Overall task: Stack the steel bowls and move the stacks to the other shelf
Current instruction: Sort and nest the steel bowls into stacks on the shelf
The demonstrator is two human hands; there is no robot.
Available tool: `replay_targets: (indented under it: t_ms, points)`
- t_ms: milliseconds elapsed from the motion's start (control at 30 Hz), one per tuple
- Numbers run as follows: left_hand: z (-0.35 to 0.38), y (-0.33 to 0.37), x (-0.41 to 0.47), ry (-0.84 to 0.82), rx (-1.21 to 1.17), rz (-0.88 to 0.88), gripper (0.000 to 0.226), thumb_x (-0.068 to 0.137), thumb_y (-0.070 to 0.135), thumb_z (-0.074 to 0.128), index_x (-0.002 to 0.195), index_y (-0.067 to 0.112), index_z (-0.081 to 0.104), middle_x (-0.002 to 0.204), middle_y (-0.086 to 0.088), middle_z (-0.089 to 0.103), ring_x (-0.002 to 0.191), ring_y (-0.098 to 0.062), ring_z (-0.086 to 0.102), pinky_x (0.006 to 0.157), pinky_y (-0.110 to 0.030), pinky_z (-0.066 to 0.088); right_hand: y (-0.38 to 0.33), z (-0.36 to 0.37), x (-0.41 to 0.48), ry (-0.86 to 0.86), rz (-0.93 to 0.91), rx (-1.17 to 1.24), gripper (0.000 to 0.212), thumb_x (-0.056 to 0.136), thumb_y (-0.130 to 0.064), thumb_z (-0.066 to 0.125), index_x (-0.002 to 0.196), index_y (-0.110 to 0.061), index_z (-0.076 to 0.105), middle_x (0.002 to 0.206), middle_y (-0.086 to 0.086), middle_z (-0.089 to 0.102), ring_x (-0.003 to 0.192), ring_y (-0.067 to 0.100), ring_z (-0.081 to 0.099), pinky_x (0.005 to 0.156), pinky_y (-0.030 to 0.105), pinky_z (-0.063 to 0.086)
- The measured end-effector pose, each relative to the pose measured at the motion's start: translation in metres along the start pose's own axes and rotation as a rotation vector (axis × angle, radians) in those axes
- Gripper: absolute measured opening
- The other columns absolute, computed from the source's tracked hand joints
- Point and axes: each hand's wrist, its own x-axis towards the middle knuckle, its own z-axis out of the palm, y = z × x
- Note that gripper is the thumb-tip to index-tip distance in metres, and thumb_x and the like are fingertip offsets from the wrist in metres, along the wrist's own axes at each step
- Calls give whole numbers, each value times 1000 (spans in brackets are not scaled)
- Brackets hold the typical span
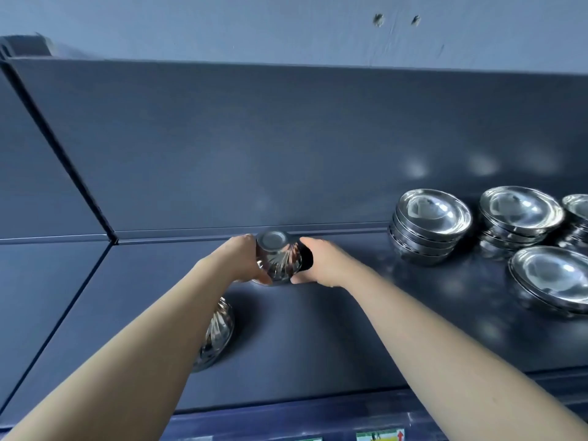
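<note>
1. Here, in the head view, we see both arms reaching out over the dark blue shelf. The left hand and the right hand press in from opposite sides on an upturned stack of ribbed bowls, fingers curled round its flanks and thumbs at the near edge, so both hands are closed on it.

2. We judge the two-sided hold suits nested steel, which would slide apart under one hand (the flat base facing up suggests the bowls are rim-down).

3. The held stack sits close to the shelf's back wall; whether it touches the surface we cannot tell.

4. A second ribbed stack lies nearer us, partly hidden under the left forearm.

5. Well apart to the right stand the smooth bowls, rims up: a tall stack, another, a low one, and one cut off by the frame edge. We take these groupings as sorting by pattern.
</note>
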Motion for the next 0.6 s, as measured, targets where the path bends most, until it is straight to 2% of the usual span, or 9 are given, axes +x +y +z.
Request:
replay_targets:
  t_ms: [67, 133, 233, 300, 367, 433, 500, 533, 600]
  points:
    - [4, 1, 3, 12, -17, 30, 47, 57, 33, 86, 75, 15, 47, 69, 0, 55, 55, -16, 47, 47, -26, 34, 4, 4, 5, 21, -22, 35, 35, 72, -25, 82, 85, -21, 49, 89, -5, 59, 75, 18, 53, 50, 26, 37]
    - [4, 3, -1, 54, -47, 45, 53, 59, 31, 87, 87, 13, 47, 76, 2, 54, 66, -19, 50, 50, -27, 35, 8, 7, 4, 63, -39, 96, 35, 70, -23, 83, 86, -19, 52, 88, -5, 61, 78, 18, 55, 60, 29, 41]
    - [2, 10, -11, 161, -117, 112, 59, 60, 32, 87, 98, 12, 46, 90, 1, 57, 79, -20, 51, 57, -27, 34, 21, 2, -6, 141, -61, 283, 54, 64, -30, 86, 110, -17, 61, 108, -5, 69, 101, 17, 65, 91, 35, 51]
    - [3, 19, -22, 217, -198, 187, 59, 59, 36, 86, 96, 16, 45, 93, 2, 57, 79, -17, 50, 55, -22, 32, 27, -10, -22, 189, -57, 441, 71, 67, -31, 85, 131, -21, 57, 122, -10, 65, 112, 10, 63, 102, 34, 48]
    - [6, 31, -32, 229, -296, 259, 59, 58, 42, 85, 95, 20, 44, 93, 5, 57, 83, -16, 52, 59, -19, 36, 30, -28, -44, 217, -59, 585, 62, 79, -17, 80, 135, -20, 55, 120, -9, 65, 107, 3, 64, 101, 26, 48]
    - [9, 48, -39, 226, -403, 315, 61, 58, 48, 82, 100, 22, 46, 100, 6, 59, 91, -15, 57, 72, -25, 48, 38, -48, -68, 241, -88, 670, 47, 85, -6, 73, 129, -18, 58, 111, -7, 70, 96, -1, 68, 93, 16, 51]
    - [10, 71, -49, 203, -533, 338, 73, 64, 50, 80, 122, 22, 45, 120, 7, 54, 102, -9, 58, 89, -32, 51, 49, -67, -90, 284, -90, 678, 46, 85, -4, 73, 126, -19, 59, 109, -5, 72, 94, 2, 70, 89, 15, 52]
    - [12, 86, -54, 188, -593, 351, 83, 69, 50, 78, 136, 23, 37, 130, 9, 47, 106, -6, 56, 94, -30, 49, 57, -77, -103, 313, -85, 677, 49, 83, -4, 74, 127, -20, 59, 110, -3, 72, 94, 4, 70, 89, 17, 53]
    - [12, 110, -62, 167, -697, 379, 91, 77, 48, 72, 149, 21, 23, 138, 12, 37, 108, -2, 52, 97, -25, 44, 70, -94, -122, 341, -74, 667, 57, 80, -1, 75, 130, -21, 56, 111, -1, 70, 94, 6, 70, 88, 17, 53]
